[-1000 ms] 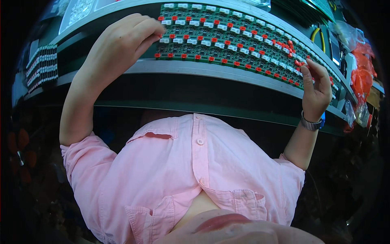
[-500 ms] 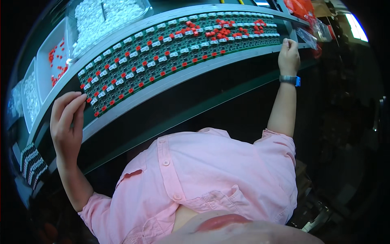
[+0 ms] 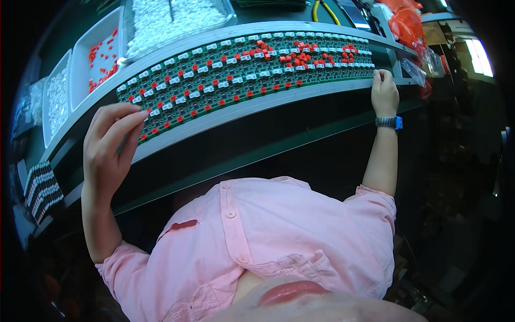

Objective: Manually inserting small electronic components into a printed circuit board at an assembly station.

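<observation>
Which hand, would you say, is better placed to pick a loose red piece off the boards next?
Probably the right hand, beside the right end of the green boards, nearer the loose red pieces; the left hand is at the other end.

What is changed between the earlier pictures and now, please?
The right hand moved right, from beside the loose red parts on the boards to the boards' right end. The view also shifted, bringing the tray with red parts into sight. Whether anything was taken or let go, I cannot tell. The left hand stays at the boards' left end.
</observation>
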A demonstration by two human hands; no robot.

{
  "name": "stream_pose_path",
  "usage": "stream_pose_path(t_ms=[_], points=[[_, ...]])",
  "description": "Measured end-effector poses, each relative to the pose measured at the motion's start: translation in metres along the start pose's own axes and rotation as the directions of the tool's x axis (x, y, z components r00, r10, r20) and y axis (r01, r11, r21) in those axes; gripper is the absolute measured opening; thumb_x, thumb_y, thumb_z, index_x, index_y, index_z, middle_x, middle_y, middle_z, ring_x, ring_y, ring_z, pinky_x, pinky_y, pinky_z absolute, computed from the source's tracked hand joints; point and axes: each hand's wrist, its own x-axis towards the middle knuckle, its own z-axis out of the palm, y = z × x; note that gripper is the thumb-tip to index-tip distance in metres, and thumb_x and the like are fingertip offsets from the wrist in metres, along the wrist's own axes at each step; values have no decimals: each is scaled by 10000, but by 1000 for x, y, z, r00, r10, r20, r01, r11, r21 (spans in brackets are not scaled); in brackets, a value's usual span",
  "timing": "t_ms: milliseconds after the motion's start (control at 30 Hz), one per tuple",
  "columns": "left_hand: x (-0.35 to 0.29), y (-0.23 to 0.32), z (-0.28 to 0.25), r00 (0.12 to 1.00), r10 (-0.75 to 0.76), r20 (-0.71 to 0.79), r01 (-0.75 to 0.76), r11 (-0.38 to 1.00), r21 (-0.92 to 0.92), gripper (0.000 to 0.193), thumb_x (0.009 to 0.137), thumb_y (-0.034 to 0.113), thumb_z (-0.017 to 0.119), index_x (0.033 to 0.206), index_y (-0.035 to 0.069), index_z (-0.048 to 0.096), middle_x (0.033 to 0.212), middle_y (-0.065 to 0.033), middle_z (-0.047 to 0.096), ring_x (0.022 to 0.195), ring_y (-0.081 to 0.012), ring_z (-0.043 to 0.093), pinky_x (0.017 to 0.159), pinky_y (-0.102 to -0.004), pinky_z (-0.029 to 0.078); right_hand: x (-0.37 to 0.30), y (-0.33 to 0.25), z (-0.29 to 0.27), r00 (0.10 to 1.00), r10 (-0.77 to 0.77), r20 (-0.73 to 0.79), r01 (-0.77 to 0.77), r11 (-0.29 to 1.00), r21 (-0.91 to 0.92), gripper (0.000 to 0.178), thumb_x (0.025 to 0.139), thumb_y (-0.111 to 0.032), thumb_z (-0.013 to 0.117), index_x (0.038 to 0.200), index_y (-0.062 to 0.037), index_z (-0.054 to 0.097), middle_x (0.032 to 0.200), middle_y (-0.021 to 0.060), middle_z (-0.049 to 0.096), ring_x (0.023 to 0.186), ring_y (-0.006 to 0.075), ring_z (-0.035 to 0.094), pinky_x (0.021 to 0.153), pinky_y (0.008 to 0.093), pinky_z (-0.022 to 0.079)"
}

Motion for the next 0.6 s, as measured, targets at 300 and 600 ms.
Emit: stream_pose_path(t_ms=[300,600], points=[[29,-25,1,993,114,44,-117,990,84,164,815,28,696,976,60,688,975,-32,625,796,-187,591,678,-298,476,-34,-79,-24,957,-288,-27,288,943,169,216,985,-252,546,1022,-55,627,851,101,689,717,258,647,606,345,524],[51,-32,-7,968,156,194,-184,974,134,117,820,14,680,932,44,698,911,-46,621,801,-190,586,708,-286,481,-47,-102,-26,946,-309,-97,323,914,243,162,950,-200,615,1035,-66,652,876,67,684,732,214,634,637,308,520]])
